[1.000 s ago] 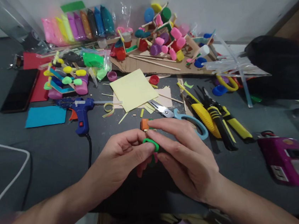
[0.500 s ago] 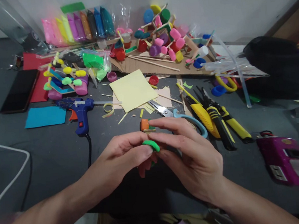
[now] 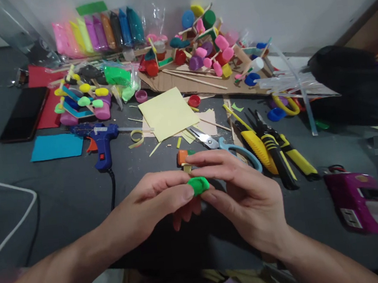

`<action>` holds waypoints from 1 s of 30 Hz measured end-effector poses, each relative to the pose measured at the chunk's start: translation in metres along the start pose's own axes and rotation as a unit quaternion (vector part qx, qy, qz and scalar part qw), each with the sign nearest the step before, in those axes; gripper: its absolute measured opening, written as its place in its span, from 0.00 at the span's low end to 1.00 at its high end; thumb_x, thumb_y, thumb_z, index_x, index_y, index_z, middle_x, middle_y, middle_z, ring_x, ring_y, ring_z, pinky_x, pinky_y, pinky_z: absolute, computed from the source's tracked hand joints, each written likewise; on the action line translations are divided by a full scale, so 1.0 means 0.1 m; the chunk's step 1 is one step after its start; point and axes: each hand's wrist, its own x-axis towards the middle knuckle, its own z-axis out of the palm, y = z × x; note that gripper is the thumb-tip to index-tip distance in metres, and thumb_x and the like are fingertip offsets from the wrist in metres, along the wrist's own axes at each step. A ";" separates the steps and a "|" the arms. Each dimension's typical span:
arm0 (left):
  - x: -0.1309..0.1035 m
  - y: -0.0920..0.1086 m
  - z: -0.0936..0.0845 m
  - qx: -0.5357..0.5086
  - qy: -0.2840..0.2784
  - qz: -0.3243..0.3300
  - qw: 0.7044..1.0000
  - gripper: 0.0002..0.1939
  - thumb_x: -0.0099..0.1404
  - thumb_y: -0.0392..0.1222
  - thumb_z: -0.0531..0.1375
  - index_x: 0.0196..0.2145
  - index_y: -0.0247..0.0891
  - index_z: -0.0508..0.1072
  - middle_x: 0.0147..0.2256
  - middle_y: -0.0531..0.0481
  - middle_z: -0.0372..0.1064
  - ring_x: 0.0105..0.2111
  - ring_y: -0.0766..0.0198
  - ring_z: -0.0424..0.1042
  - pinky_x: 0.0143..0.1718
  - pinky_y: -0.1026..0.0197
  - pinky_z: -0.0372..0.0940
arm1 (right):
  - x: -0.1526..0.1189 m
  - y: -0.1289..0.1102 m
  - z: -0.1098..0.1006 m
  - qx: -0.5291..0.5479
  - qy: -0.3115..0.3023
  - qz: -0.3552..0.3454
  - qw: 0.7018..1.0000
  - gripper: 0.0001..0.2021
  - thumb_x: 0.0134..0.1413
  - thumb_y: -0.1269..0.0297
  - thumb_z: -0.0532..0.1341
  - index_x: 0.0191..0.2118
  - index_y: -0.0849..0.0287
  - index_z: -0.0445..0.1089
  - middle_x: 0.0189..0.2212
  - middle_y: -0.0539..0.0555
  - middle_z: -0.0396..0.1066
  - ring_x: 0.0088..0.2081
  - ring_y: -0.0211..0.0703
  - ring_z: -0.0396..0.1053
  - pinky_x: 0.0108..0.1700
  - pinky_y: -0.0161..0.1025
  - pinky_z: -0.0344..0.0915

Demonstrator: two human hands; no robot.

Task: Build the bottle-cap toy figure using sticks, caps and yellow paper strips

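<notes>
A small lump of bright green modelling clay (image 3: 199,186) is pinched between the fingers of both hands near the table's front edge. My left hand (image 3: 161,196) is closed on its left side, thumb on top. On the clay's right side, my right hand (image 3: 248,193) presses with thumb and fingertips. Just beyond my fingers lies a small orange block (image 3: 183,157), with a green part and a pale wooden piece partly hidden by my right fingers. Light-blue-handled scissors (image 3: 233,146) lie behind my right hand.
A blue glue gun (image 3: 103,139) lies left, its cord running toward me. A yellow sheet (image 3: 168,114) lies mid-table. Yellow-black pliers (image 3: 276,155) and a yellow cutter (image 3: 259,147) are at right. Colourful small models (image 3: 206,45) and clay packs (image 3: 100,34) line the wall.
The green clay has turned between my fingers and shifted slightly right, now showing a wider, hollowed face. My fingers have moved a little with it; more of the pale wooden piece shows.
</notes>
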 end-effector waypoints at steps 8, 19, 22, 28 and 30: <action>0.03 -0.03 0.01 0.007 0.057 0.005 0.998 0.11 0.68 0.49 0.64 0.36 0.37 0.76 0.30 0.53 0.68 0.25 0.70 0.64 0.26 0.68 0.62 | -0.02 0.00 -0.01 -0.014 -0.019 -0.005 1.000 0.14 0.62 0.68 0.66 0.52 0.48 0.76 0.53 0.56 0.76 0.55 0.49 0.73 0.55 0.49 0.72; 0.05 -0.03 0.02 -0.037 0.059 0.006 0.998 0.07 0.65 0.43 0.66 0.33 0.37 0.74 0.28 0.55 0.66 0.23 0.72 0.62 0.24 0.69 0.60 | 0.00 -0.01 0.03 -0.054 -0.023 -0.029 0.998 0.15 0.63 0.68 0.65 0.54 0.50 0.76 0.52 0.58 0.76 0.55 0.50 0.73 0.54 0.50 0.74; 0.04 -0.05 0.02 -0.043 0.058 0.008 0.997 0.07 0.65 0.42 0.65 0.32 0.37 0.74 0.28 0.55 0.66 0.23 0.72 0.62 0.25 0.69 0.60 | 0.00 0.00 0.03 -0.060 -0.025 -0.036 0.997 0.14 0.63 0.69 0.65 0.53 0.51 0.75 0.52 0.58 0.76 0.55 0.49 0.73 0.54 0.50 0.74; 0.05 -0.06 0.02 -0.068 0.048 0.002 0.997 0.05 0.65 0.41 0.65 0.33 0.38 0.75 0.28 0.55 0.65 0.24 0.71 0.61 0.25 0.69 0.60 | 0.01 0.00 0.03 -0.069 -0.025 -0.052 0.996 0.14 0.63 0.69 0.65 0.53 0.52 0.75 0.52 0.59 0.76 0.54 0.49 0.74 0.55 0.51 0.73; 0.05 -0.05 0.02 -0.072 0.043 -0.007 0.996 0.06 0.63 0.42 0.65 0.33 0.37 0.75 0.26 0.55 0.64 0.25 0.69 0.62 0.24 0.68 0.60 | 0.01 -0.01 0.03 -0.071 -0.022 -0.049 0.996 0.14 0.63 0.68 0.65 0.53 0.51 0.75 0.52 0.58 0.76 0.54 0.50 0.74 0.54 0.51 0.74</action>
